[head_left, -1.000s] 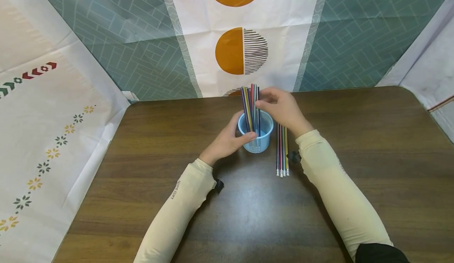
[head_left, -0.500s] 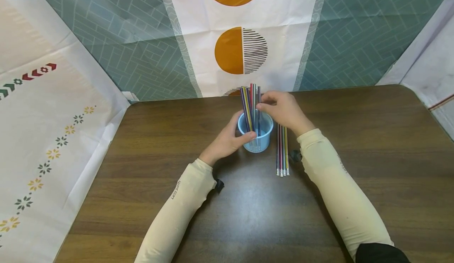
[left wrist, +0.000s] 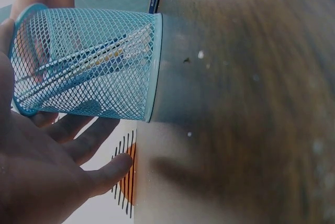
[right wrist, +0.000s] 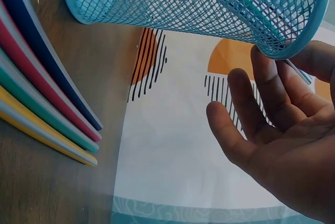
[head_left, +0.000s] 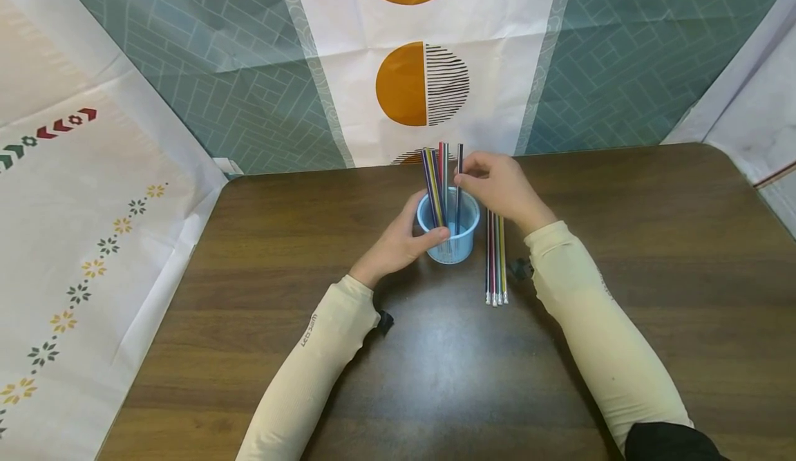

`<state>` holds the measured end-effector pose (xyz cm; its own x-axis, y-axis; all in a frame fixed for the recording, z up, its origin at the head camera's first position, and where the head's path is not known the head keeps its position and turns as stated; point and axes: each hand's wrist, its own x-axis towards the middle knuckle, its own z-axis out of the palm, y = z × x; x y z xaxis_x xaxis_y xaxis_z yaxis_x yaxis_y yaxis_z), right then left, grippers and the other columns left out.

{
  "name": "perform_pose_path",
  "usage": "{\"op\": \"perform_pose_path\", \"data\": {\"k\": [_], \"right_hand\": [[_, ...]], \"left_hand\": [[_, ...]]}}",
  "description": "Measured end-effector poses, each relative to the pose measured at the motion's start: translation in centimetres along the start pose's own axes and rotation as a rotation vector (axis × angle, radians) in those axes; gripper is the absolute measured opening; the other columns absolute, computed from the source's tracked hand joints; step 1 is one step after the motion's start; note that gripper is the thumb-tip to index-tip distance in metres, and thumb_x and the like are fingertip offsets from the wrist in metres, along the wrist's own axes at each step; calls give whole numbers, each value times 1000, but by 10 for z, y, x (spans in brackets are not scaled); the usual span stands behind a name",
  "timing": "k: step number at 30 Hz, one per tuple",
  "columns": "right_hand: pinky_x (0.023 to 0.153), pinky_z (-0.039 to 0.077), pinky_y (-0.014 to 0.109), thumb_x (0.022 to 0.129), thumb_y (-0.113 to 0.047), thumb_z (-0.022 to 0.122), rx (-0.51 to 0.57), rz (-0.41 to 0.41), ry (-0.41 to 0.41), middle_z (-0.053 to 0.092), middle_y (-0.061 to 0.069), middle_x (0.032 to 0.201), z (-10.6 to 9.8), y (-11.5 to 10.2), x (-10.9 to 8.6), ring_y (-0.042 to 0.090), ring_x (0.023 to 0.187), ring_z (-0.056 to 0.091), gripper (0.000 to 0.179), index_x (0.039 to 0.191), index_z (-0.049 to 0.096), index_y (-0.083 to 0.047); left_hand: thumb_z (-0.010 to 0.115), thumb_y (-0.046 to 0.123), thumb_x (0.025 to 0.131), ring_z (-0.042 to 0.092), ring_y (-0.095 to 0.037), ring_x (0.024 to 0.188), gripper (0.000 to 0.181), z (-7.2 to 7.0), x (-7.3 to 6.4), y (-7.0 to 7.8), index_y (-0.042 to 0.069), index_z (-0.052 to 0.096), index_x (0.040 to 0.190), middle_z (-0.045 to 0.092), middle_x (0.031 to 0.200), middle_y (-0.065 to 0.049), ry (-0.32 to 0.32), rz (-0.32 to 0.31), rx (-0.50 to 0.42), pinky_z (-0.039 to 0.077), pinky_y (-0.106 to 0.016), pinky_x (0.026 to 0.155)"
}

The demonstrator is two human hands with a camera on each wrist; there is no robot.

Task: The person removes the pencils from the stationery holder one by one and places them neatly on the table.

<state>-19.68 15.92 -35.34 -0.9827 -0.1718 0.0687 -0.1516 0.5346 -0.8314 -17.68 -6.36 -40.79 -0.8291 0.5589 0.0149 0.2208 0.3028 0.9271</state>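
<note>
A light blue mesh pencil cup [head_left: 452, 250] stands upright on the table. My left hand [head_left: 401, 245] holds its left side, the thumb at the front rim and the fingers round behind. Several striped pencils [head_left: 433, 184] lean in the cup toward the left; their lower ends show through the mesh [left wrist: 89, 62] in the left wrist view. Over the cup's right rim, my right hand [head_left: 502, 190] pinches the upper part of a dark pencil [head_left: 459, 202], whose lower end is inside the cup. In the right wrist view the other fingers of that hand [right wrist: 282, 135] spread beside the rim.
Right of the cup, several pencils [head_left: 496, 267] lie side by side, eraser ends toward me; navy, red, green and yellow show in the right wrist view. The brown wooden table [head_left: 298, 240] ends at a patterned cloth [head_left: 348, 67] behind.
The right hand has shifted slightly right with the dark pencil, which now stands apart from the other pencils in the cup. The left hand and cup have stayed in place.
</note>
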Motion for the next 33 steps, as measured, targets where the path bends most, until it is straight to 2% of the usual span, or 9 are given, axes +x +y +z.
{"op": "perform_pose_path", "data": {"k": [10,19,26,30,33], "right_hand": [[97,46,52,98,-20,66,47,-14,85,68,11,105,-2,0,-1,31,112,58,16,102,65,-5],[86,46,46,98,-20,66,76,-29,162,70,15,102,-11,-3,-3,30,109,60,17,100,62,-3],[73,41,36,97,-19,66,131,-29,206,71,16,95,-19,-5,-5,23,89,55,28,121,60,-6],[67,37,32,96,-16,67,181,-46,224,69,16,87,-22,-4,-4,21,80,52,41,134,54,-8],[67,37,30,95,-13,67,197,-50,235,69,12,83,-25,-4,-4,19,78,54,53,144,48,-11]], "left_hand": [[69,37,96,43,-24,131,81,1,1,0,20,20,159,38,152,-8,9,-14,26,37,-51,109],[69,35,96,42,-23,132,79,0,0,1,20,22,158,40,150,-8,16,2,33,33,-53,111],[69,42,96,43,-23,131,81,0,0,0,20,22,158,42,148,-7,20,4,38,35,-54,110],[69,41,96,43,-24,130,80,0,-1,1,21,22,158,42,148,-7,22,-1,36,36,-54,110],[69,38,96,43,-24,131,80,1,-1,1,21,22,158,42,148,-8,21,-6,39,35,-54,110]]}}
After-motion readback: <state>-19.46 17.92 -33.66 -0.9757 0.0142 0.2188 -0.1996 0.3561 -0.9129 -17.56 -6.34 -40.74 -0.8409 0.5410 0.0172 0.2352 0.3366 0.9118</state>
